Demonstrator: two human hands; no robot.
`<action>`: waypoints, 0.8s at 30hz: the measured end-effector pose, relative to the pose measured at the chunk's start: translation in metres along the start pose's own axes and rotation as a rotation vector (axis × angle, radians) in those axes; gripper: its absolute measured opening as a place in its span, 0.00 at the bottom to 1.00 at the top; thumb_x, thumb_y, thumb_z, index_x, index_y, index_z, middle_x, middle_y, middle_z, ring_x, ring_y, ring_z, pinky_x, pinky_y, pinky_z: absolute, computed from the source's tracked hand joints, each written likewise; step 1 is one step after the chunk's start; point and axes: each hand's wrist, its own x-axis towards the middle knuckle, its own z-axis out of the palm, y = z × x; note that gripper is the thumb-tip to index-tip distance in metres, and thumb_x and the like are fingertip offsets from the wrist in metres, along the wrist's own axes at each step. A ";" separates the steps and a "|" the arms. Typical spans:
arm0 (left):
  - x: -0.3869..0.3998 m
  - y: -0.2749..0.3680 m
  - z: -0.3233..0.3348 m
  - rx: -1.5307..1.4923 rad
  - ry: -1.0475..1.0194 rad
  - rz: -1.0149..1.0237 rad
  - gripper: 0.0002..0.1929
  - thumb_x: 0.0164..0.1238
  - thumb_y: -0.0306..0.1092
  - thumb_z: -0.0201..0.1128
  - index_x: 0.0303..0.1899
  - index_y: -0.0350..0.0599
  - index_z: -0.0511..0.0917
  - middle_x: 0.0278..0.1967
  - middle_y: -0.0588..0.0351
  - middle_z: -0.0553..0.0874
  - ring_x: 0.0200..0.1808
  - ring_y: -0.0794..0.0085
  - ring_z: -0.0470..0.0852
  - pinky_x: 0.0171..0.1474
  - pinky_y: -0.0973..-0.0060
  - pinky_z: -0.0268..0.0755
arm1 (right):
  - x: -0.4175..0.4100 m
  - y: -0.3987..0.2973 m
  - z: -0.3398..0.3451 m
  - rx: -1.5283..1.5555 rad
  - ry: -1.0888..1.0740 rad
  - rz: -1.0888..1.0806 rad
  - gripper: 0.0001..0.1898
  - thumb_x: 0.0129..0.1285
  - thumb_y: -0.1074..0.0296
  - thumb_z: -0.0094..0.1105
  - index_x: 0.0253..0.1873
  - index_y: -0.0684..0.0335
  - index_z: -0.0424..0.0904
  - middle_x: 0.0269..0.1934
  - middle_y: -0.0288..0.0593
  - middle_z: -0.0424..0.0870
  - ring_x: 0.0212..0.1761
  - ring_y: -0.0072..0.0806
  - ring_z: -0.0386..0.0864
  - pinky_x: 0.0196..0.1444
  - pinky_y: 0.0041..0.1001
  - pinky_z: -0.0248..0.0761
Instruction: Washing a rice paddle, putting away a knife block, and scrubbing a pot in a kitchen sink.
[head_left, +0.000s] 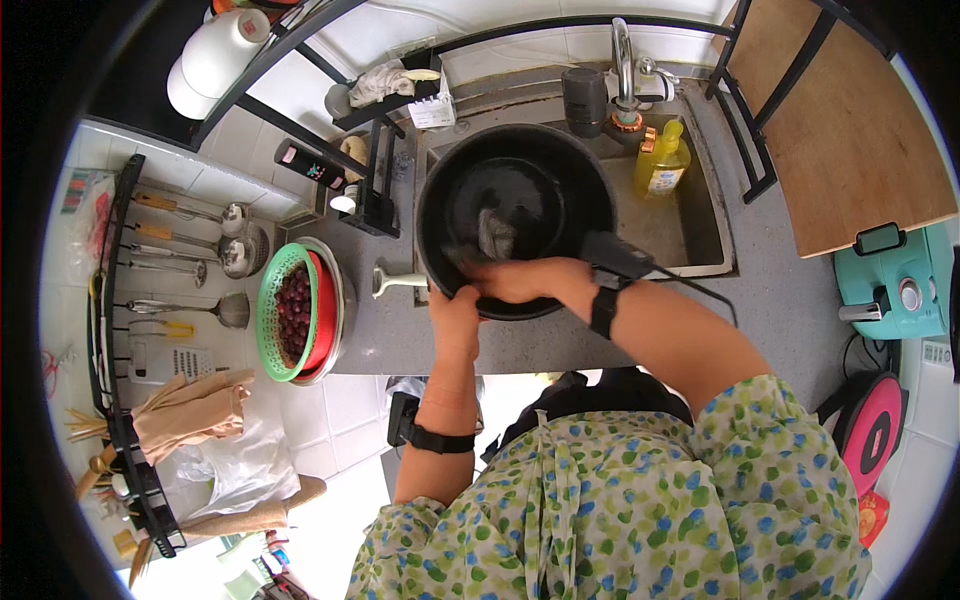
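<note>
A large round black pot (583, 187) rests over the left part of the steel sink (622, 217), its opening facing up towards me. At its near left rim, my left hand (455, 319) grips the edge. My right hand (510, 281) reaches inside the near wall; its fingers are blurred, so whether they hold anything does not show. Just beyond them, a small greyish crumpled piece (496, 234), perhaps a scrubber or cloth, lies in the pot. A white-handled tool (397, 280) sticks out on the counter beside the pot's left side.
Right of the pot stand a yellow soap bottle (663, 161), a dark cylindrical container (583, 101) and the faucet (624, 64). To the left, a green basket of dark red fruit (262, 315) sits over a red one. A black rack (765, 120) and wooden board (847, 135) are at right.
</note>
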 end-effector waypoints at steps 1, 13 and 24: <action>0.002 0.001 -0.008 -0.008 0.016 -0.017 0.22 0.50 0.20 0.48 0.52 0.39 0.66 0.38 0.52 0.77 0.29 0.72 0.78 0.22 0.79 0.73 | -0.008 -0.007 -0.009 0.005 -0.010 -0.003 0.20 0.60 0.67 0.44 0.55 0.70 0.67 0.55 0.59 0.69 0.60 0.48 0.63 0.64 0.35 0.52; -0.012 0.007 0.005 -0.001 -0.023 -0.086 0.18 0.49 0.21 0.49 0.46 0.36 0.69 0.36 0.51 0.78 0.28 0.69 0.80 0.23 0.77 0.74 | 0.011 -0.007 -0.048 -0.573 0.810 -0.101 0.13 0.50 0.74 0.49 0.41 0.68 0.76 0.48 0.55 0.74 0.53 0.47 0.70 0.57 0.36 0.62; 0.003 -0.016 -0.001 -0.014 -0.025 -0.175 0.24 0.47 0.21 0.47 0.52 0.39 0.64 0.38 0.49 0.77 0.30 0.63 0.81 0.22 0.71 0.78 | -0.068 -0.016 -0.005 -0.194 0.080 0.311 0.13 0.53 0.69 0.50 0.43 0.63 0.75 0.37 0.55 0.79 0.45 0.49 0.76 0.46 0.38 0.68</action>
